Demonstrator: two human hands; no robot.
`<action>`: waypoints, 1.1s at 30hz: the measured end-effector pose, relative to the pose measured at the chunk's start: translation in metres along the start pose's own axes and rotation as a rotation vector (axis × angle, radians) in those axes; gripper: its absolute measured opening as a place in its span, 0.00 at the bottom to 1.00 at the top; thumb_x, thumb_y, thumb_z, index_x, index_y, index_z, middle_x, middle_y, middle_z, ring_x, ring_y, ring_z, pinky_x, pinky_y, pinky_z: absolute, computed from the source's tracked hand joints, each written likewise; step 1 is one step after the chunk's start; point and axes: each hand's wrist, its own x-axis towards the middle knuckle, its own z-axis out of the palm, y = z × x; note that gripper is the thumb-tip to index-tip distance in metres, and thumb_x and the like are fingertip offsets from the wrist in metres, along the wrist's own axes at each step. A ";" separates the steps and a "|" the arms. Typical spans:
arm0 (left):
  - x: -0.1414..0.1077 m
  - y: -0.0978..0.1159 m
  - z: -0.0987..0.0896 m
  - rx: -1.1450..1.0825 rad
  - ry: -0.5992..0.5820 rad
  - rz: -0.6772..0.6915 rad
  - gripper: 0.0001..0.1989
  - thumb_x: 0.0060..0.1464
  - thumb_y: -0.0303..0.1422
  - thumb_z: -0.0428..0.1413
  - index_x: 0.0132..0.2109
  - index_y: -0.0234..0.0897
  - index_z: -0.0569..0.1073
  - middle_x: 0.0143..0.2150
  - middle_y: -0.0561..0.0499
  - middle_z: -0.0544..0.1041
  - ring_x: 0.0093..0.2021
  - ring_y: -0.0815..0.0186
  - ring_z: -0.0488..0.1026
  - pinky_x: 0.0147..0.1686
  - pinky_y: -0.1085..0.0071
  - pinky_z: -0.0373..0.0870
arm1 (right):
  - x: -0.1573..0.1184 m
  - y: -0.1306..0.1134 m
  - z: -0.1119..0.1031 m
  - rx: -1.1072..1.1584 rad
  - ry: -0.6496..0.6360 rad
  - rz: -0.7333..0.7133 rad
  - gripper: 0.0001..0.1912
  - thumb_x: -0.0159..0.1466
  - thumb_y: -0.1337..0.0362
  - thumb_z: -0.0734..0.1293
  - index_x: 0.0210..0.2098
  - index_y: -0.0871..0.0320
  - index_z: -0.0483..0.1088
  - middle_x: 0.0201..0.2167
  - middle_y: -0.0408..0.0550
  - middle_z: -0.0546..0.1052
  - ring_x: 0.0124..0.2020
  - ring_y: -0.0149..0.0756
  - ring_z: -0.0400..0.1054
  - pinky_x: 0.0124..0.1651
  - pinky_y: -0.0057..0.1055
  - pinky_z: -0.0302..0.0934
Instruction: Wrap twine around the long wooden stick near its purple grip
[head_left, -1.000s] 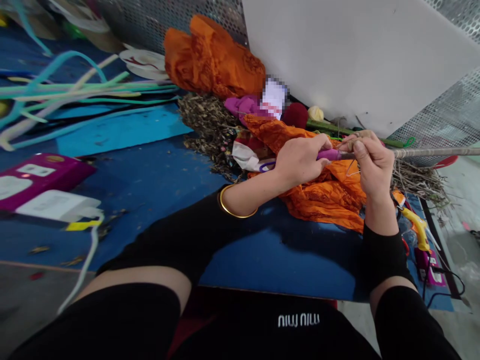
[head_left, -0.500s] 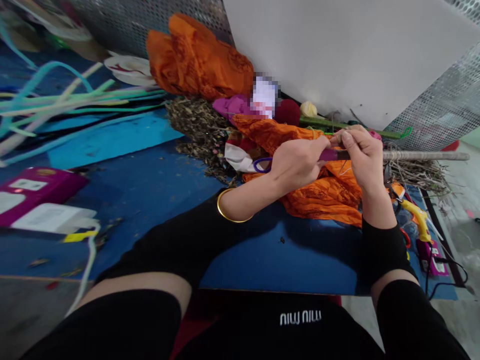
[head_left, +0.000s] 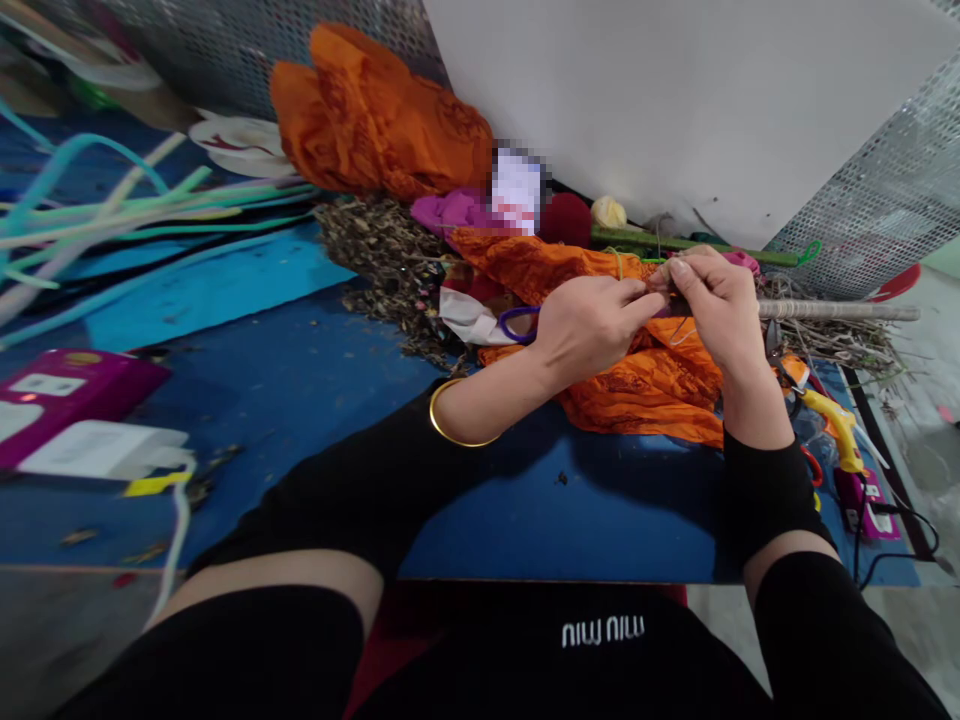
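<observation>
Over the orange cloth (head_left: pixel 645 395), your left hand (head_left: pixel 589 320) grasps the stick (head_left: pixel 840 311); your right hand (head_left: pixel 720 305) crosses it, grip impossible to tell.

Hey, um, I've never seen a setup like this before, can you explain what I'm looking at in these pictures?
Sure. There's no machine here: a person is working with two bare hands. Every picture comes from one camera worn on that person's head, looking forward and down, so the arms reach in from the bottom.

The left hand, with a gold bangle on its arm, and the right hand meet around a slender pale rod. The rod's far end sticks out to the right; exactly what the fingertips pinch is too small to tell.

On the blue table lie crumpled orange cloth, dried plant bits, bendy coloured strips and a purple socket box.
</observation>
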 end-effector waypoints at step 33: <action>0.004 -0.091 -0.049 -0.160 -0.110 -0.307 0.16 0.54 0.34 0.64 0.50 0.45 0.86 0.41 0.51 0.86 0.36 0.61 0.77 0.34 0.66 0.66 | -0.007 0.049 -0.150 0.402 0.556 0.288 0.14 0.55 0.55 0.79 0.23 0.52 0.74 0.29 0.43 0.76 0.17 0.20 0.44 0.20 0.35 0.43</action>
